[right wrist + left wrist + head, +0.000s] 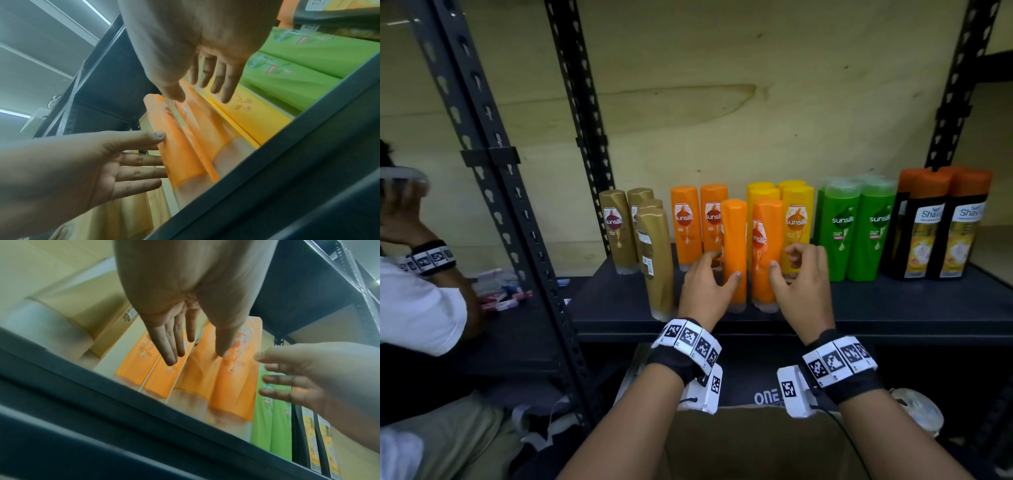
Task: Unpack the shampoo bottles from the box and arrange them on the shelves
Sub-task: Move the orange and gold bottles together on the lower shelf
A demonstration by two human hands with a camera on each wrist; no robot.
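Head view takes in the whole dark shelf point(893, 301) with its row of upright bottles, capped ends down: gold bottles point(619, 233) at the left, then orange, yellow bottles point(798, 222), green bottles point(856, 233), and black bottles with orange tops point(941, 226) at the far right. Two front orange bottles point(751, 253) stand side by side near the shelf's front edge, ahead of two more orange ones behind. The left hand point(705, 287) sits at the left flank of the left front bottle, thumb tip on its face, fingers reaching round behind — loosely spread, not clamped. The right hand point(803, 284) is just right of the right front bottle, thumb near its side, fingers loosely curled and apart; contact cannot be told from here. Left wrist view looks up from below the shelf lip: straight, parted fingers point(168, 344) laid against orange labels, right hand's fingers spread in the air beside. Right wrist view alone shows the translucent caps resting on the shelf and the left thumb touching the orange side. Only the head view shows a cardboard box point(750, 442) below the wrists, contents hidden, and a second person point(417, 308) in a white sleeve at the left.
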